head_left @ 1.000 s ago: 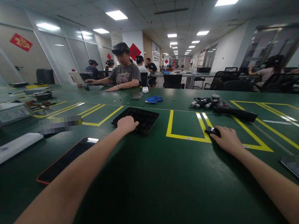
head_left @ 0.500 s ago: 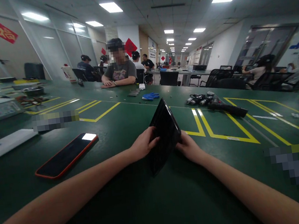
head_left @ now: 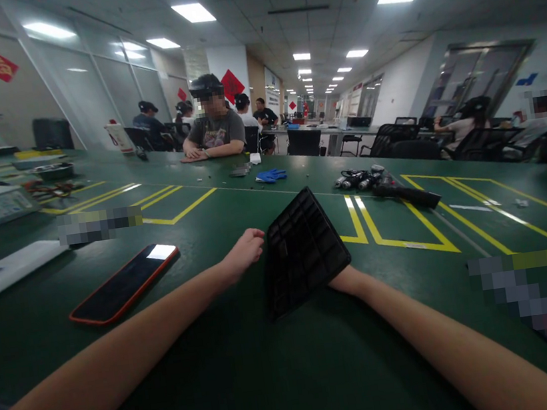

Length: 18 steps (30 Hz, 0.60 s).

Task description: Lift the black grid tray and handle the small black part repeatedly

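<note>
A thin black tray (head_left: 303, 245), its face divided by a grid of raised ribs, is held tilted above the green table. My right hand (head_left: 347, 281) grips it from behind at the lower right; the tray hides most of those fingers. Just beside the tray's left edge is my left hand (head_left: 244, 254), its fingers loosely bent and a little apart, with nothing visible in them. Whether a fingertip brushes the edge is hard to tell. A phone with an orange rim (head_left: 125, 285) lies to the left of my left hand.
On the green table (head_left: 218, 400) are a white slab-like item (head_left: 14, 269), a blue glove (head_left: 270, 176), cabled metal cylinders (head_left: 358, 178) and a black bar-shaped item (head_left: 411, 195). Yellow tape marks the surface. A person (head_left: 216, 128) sits across the table.
The tray has turned so its ribbed face shows more broadly. My left hand has come off its face and moved left to beside its edge. My right hand stays behind it.
</note>
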Motion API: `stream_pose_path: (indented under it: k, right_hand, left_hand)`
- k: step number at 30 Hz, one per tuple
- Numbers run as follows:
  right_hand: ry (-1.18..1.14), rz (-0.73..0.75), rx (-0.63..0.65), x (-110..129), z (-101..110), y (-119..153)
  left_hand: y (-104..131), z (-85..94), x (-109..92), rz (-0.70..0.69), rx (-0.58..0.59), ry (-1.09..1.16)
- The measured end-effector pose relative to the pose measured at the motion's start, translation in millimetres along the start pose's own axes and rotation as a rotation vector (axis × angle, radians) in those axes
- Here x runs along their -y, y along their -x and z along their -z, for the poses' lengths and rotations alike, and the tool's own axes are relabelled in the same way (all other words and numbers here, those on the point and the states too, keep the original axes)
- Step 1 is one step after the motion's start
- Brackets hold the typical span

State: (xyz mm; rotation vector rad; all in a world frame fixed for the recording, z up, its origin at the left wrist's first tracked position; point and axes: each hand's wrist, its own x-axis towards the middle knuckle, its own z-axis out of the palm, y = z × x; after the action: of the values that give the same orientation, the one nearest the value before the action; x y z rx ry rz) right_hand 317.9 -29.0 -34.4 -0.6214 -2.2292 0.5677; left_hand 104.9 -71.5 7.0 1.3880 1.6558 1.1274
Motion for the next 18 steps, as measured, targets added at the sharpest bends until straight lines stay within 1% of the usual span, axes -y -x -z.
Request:
stream_pose_path:
  k: [1, 2, 3, 5, 8, 12, 15, 18]
  right_hand:
    - [0.014, -0.003, 0.007, 0.8, 0.8, -0.4]
    - [0.029, -0.001, 0.014, 0.9, 1.0, -0.8]
    - [0.045, 0.006, 0.018, 0.7, 0.7, -1.3]
    - [0.086, 0.04, 0.028, -0.5, -0.9, -2.6]
    - [0.146, 0.09, 0.032, -1.2, -3.5, -5.3]
    - [0.132, 0.094, -0.007, 1.8, -4.5, -8.5]
    - [0.091, 0.082, -0.013, 5.9, -3.5, -9.6]
    - [0.029, 0.058, -0.011, 9.6, -1.9, -9.1]
  left_hand:
    - [-1.4, 2.3, 0.9, 0.077, -0.008, 0.08]
    - [-2.0, 4.1, 1.3, 0.122, -0.006, 0.144]
    - [-1.9, 5.5, 1.2, 0.14, 0.001, 0.19]
    - [0.3, 6.7, -0.4, 0.114, 0.037, 0.228]
    - [5.3, 6.2, -3.6, 0.054, 0.124, 0.242]
    - [8.1, 5.4, -4.3, 0.055, 0.235, 0.414]
    - [9.1, 5.7, -3.7, 0.021, 0.271, 0.488]
    - [12.1, 5.5, -5.2, -0.026, 0.294, 0.452]
